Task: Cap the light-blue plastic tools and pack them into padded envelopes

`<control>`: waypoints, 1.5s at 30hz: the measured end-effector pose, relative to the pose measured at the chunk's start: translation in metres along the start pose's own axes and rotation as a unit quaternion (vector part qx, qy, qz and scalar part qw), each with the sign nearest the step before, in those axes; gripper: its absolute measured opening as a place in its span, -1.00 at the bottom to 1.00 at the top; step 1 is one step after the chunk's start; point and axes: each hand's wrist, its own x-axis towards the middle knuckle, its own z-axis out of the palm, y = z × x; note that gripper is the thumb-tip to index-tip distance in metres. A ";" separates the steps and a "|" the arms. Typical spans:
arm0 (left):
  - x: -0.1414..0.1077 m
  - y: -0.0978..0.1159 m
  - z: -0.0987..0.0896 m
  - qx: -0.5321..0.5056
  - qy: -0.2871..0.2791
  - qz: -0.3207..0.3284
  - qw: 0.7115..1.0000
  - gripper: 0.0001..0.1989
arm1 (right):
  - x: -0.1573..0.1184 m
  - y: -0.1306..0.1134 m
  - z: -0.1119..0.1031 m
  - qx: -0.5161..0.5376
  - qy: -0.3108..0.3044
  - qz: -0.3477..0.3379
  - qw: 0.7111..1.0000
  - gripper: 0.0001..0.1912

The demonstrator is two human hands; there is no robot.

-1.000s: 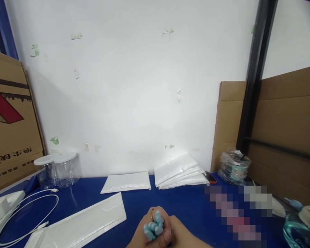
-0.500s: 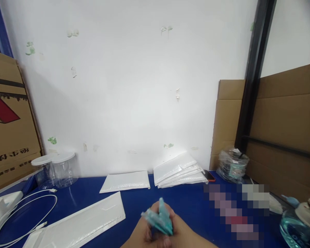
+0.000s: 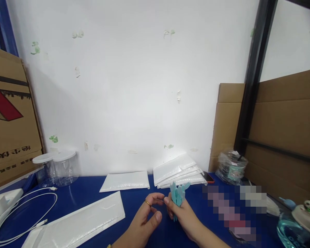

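Note:
My right hand point(image 3: 184, 215) is wrapped round a bunch of slim turquoise plastic pegs point(image 3: 178, 194). Their flat ends fan out above the thumb and fingers, while a bit of turquoise shows below. Facing it from the left, my left hand point(image 3: 149, 218) has curved fingers and its thumb held apart, with nothing in them. Its fingertips come close to the right hand's thumb. To the left of the hands lies a long white padded mailer point(image 3: 80, 220). Behind them are a smaller white mailer point(image 3: 126, 181) and a fanned stack of white mailers point(image 3: 179, 170).
On the blue table point(image 3: 136, 198) at left are a white cable point(image 3: 57, 201) and clear jars with white lids point(image 3: 65, 168). At right stand a plastic-wrapped container point(image 3: 232, 168) and a teal jar point(image 3: 286, 227). A phone point(image 3: 209, 177) lies beside the mailer stack. Cardboard point(image 3: 286, 124) flanks the right.
My hands, earlier together around the turquoise pegs, have separated. The left has let go and opened; the right has moved slightly right and up with the bunch, which now stands more upright.

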 end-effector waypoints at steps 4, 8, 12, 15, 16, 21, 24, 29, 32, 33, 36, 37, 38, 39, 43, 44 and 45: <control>0.001 0.002 -0.002 0.062 0.016 -0.018 0.998 -0.57 | -0.002 -0.007 -0.001 -0.015 -0.021 0.000 1.000 -0.61; 0.000 0.010 -0.019 0.243 0.025 -0.042 0.969 -0.52 | -0.004 -0.017 -0.005 -0.027 -0.013 0.006 1.000 -0.64; -0.005 0.021 -0.057 0.448 -0.017 -0.170 0.877 -0.07 | -0.002 -0.018 -0.010 -0.046 0.014 0.013 0.999 -0.64; -0.009 0.024 -0.085 0.529 -0.033 -0.287 0.798 0.17 | 0.001 -0.017 -0.014 -0.012 0.025 0.019 0.999 -0.63; -0.011 0.023 -0.094 0.544 -0.037 -0.317 0.776 0.21 | 0.002 -0.018 -0.016 0.005 0.028 0.018 0.999 -0.62; -0.017 0.016 -0.119 0.528 -0.047 -0.413 0.741 0.28 | 0.007 -0.020 -0.027 0.008 0.067 -0.024 0.997 -0.70; -0.019 0.012 -0.123 0.514 -0.044 -0.404 0.756 0.25 | 0.010 -0.016 -0.031 0.002 0.098 -0.044 0.994 -0.70; -0.017 0.012 -0.118 0.483 -0.020 -0.321 0.814 -0.04 | 0.012 -0.005 -0.028 -0.025 0.064 -0.015 0.997 -0.65; -0.009 0.022 -0.113 0.410 0.044 -0.249 0.877 -0.19 | 0.011 -0.006 -0.026 -0.029 0.043 -0.016 0.999 -0.65; -0.007 0.027 -0.111 0.367 0.084 -0.223 0.899 -0.20 | 0.011 -0.008 -0.026 -0.022 0.044 -0.015 0.999 -0.65; -0.002 0.046 -0.107 0.170 0.243 -0.128 0.946 -0.14 | 0.010 -0.015 -0.028 -0.036 0.045 -0.011 0.998 -0.64; -0.001 0.052 -0.107 0.085 0.289 -0.102 0.948 -0.16 | 0.010 -0.017 -0.029 -0.060 0.047 -0.016 0.997 -0.63; -0.001 0.056 -0.107 -0.005 0.326 -0.088 0.941 -0.22 | 0.009 -0.019 -0.030 -0.092 0.051 -0.026 0.994 -0.61; -0.001 0.059 -0.108 -0.092 0.355 -0.084 0.927 -0.31 | 0.009 -0.021 -0.032 -0.126 0.055 -0.039 0.990 -0.60; 0.004 0.056 -0.114 -0.325 0.453 -0.096 0.825 -0.67 | 0.004 -0.029 -0.034 -0.240 0.052 -0.087 0.966 -0.65; 0.007 0.051 -0.114 -0.350 0.469 -0.101 0.804 -0.68 | 0.001 -0.032 -0.035 -0.250 0.045 -0.092 0.963 -0.66; 0.009 0.046 -0.114 -0.371 0.476 -0.113 0.789 -0.68 | -0.001 -0.035 -0.035 -0.252 0.039 -0.093 0.962 -0.67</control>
